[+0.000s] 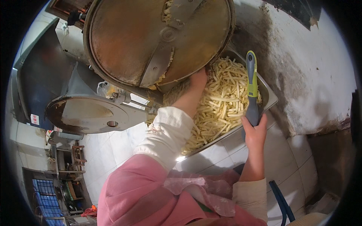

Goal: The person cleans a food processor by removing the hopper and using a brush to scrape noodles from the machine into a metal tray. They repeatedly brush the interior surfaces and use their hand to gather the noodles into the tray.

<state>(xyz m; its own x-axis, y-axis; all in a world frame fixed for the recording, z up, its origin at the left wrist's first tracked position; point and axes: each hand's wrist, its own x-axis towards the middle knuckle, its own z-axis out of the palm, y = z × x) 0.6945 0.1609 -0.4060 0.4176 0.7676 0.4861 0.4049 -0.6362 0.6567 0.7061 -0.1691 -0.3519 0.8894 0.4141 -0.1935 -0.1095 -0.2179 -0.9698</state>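
Observation:
A vegetable cutting machine stands open before me, its round blade disc [124, 42] facing up with pale scraps stuck along the blades. Below it, a rectangular stainless steel pan [267, 91] is heaped with cut potato strips [223, 104]. My left hand [198, 78] reaches in under the disc's lower rim, at the strips; its fingers are hidden there. Over the pan's right side, my right hand [255, 131] grips a tool with a grey and lime-green handle [251, 82]. The handle's end with a hanging hole points away from me, and the tool's head cannot be made out.
The machine's hinged metal cover [84, 114] with its feed chute is swung out to the left. A stained white wall [305, 76] rises close on the right. White floor tiles [99, 158] lie below. A blue crate [48, 195] and shelving are at the lower left.

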